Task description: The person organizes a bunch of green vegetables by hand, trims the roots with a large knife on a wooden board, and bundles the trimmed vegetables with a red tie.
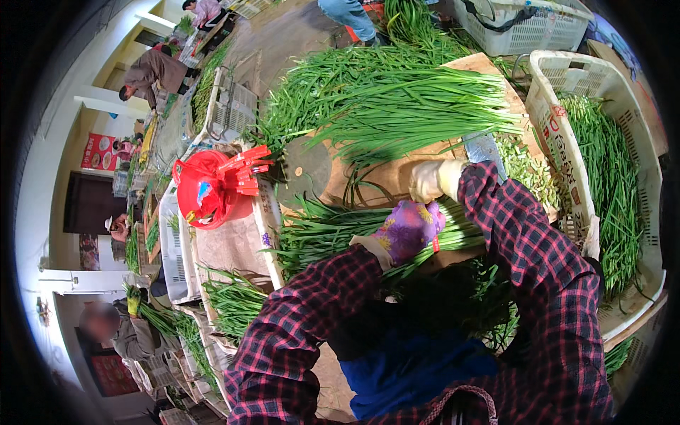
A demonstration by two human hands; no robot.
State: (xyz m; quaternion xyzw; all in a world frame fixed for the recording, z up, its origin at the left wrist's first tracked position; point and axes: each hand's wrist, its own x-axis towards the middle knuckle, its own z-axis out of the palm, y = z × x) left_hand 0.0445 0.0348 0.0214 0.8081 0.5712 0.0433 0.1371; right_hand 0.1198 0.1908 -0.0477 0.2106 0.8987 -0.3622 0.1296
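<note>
My left hand (410, 229), in a purple flowered glove, grips a bundle of long green leafy stalks, likely garlic chives (332, 234), lying across the wooden board (393, 180). A red band (435, 244) shows on this bundle beside the glove, towards the pale cut ends. Curled just beyond it, my right hand (431, 180) wears a cream glove and meets the left glove. Its fingertips are hidden, so any grip there is unclear. Near the right wrist rests a broad metal blade (484, 151), partly under a large loose pile of chives (425, 106).
A red bucket (204, 186) holding red printed strips (247, 170) stands left. Trimmed stalk ends (523, 164) lie at the board's right edge, beside a white plastic crate (589, 212) of greens. Another crate (520, 26) stands behind. A person (135, 329) handles greens at lower left.
</note>
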